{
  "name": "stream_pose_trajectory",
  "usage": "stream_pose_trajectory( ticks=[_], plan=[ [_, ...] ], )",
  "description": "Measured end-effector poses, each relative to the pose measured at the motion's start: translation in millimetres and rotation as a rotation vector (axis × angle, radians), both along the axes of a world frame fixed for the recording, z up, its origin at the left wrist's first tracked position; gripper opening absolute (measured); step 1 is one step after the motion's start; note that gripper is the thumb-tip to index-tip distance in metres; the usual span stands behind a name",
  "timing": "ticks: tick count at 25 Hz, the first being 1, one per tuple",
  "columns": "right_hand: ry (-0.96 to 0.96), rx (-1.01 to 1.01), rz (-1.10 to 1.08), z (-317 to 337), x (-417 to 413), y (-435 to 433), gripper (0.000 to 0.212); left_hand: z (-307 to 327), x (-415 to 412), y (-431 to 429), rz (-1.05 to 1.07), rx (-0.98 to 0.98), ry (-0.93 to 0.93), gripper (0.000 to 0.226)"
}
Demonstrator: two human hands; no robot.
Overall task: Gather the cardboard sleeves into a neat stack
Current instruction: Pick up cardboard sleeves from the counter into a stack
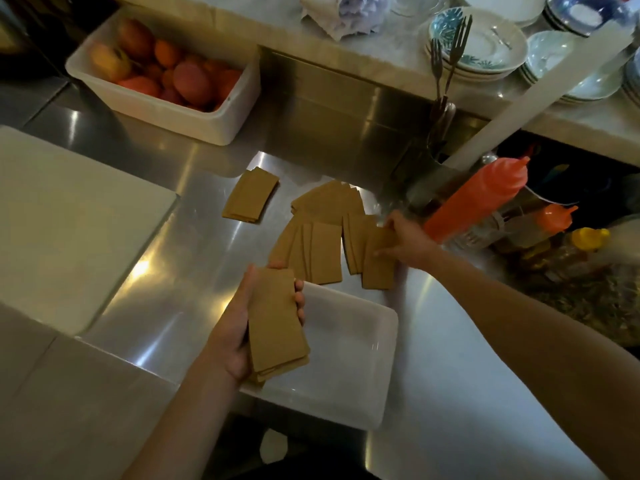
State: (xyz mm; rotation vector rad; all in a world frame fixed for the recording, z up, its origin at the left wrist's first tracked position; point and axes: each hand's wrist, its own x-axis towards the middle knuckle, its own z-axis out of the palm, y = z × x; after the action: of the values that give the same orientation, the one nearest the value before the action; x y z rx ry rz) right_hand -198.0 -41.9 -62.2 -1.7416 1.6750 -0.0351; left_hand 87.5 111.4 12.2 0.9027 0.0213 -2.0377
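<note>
Brown flat cardboard sleeves lie scattered on a steel counter [194, 306]. My left hand [239, 327] grips a small stack of sleeves [277, 320] above a white plastic tray [349, 368]. My right hand [405, 244] pinches the top edge of one sleeve [379, 261] at the right end of a fanned row of sleeves [318, 252]. Another pile of sleeves [327, 200] lies behind the row. A separate little bundle of sleeves [250, 195] sits further left.
A white tub of fruit [166, 77] stands at the back left, a white cutting board [69, 223] to the left. Orange squeeze bottles [481, 195], a fork holder [440, 126] and stacked plates [485, 46] crowd the right and back.
</note>
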Motion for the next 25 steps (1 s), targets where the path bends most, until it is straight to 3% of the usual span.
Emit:
stream_pose_trajectory(
  ticks=[2, 5, 8, 13, 18, 25],
  plan=[
    [-0.07, 0.068, 0.042, 9, 1, -10, 0.069, -1, -2, 4, 0.028, -0.012, 0.0, 0.045],
    [0.059, 0.024, 0.116, 12, 14, -32, 0.08, 0, -8, 10, 0.032, -0.025, -0.026, 0.044],
    [0.222, -0.003, 0.172, -1, 21, -36, 0.073, 4, -10, 16, 0.036, -0.022, -0.039, 0.049],
    [0.264, -0.106, 0.146, -15, 8, -18, 0.075, 4, -10, 20, 0.078, -0.005, -0.061, 0.05],
    [-0.032, -0.035, -0.078, -5, -3, 11, 0.06, 2, -21, 19, 0.077, 0.027, -0.072, 0.037],
    [-0.366, 0.003, -0.178, 71, -7, 41, 0.013, 0, -30, 10, 0.04, 0.016, -0.033, 0.049]
  ],
)
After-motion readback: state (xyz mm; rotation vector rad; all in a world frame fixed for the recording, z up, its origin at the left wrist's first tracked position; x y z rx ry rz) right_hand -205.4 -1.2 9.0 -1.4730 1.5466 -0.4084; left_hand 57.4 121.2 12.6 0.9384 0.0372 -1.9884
